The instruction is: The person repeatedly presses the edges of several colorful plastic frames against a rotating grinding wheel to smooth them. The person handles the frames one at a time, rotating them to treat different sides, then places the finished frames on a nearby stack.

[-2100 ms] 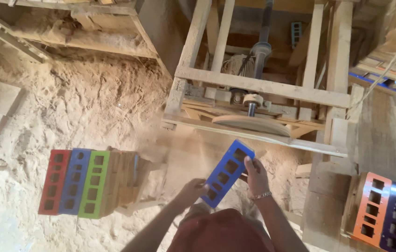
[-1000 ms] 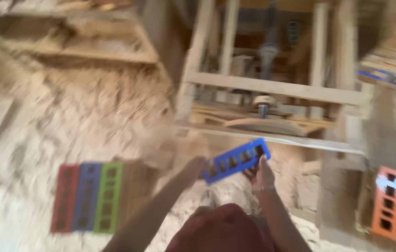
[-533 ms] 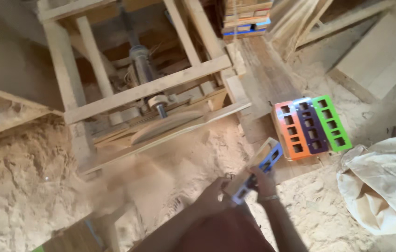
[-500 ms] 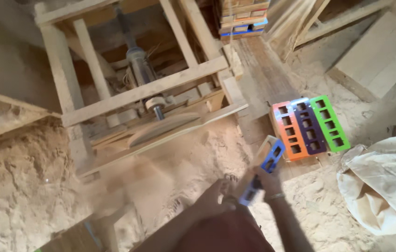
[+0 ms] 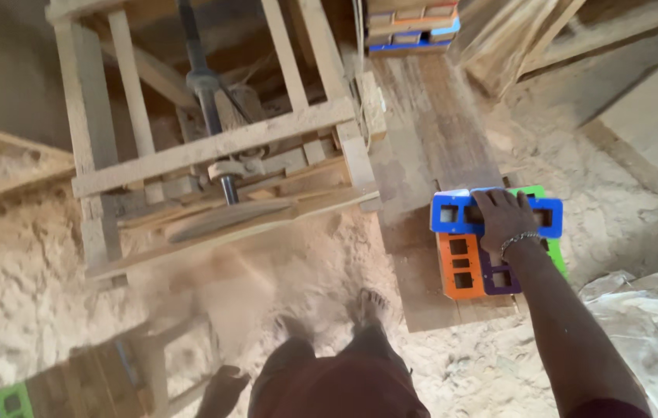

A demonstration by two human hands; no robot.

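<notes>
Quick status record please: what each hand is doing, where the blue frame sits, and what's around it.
right hand: palm down on the blue frame, fingers spread
left hand: cannot make it out in view
blue frame: lying crosswise on top of the other frames
orange frame: flat beneath it, left side
purple frame: flat, next to the orange one
green frame: flat, right side, mostly covered
support: wooden plank on the sawdust
nearby: wooden machine frame to the left; white sack to the right

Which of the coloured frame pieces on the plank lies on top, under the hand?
The blue frame: it lies crosswise over the orange, purple and green ones.
</notes>
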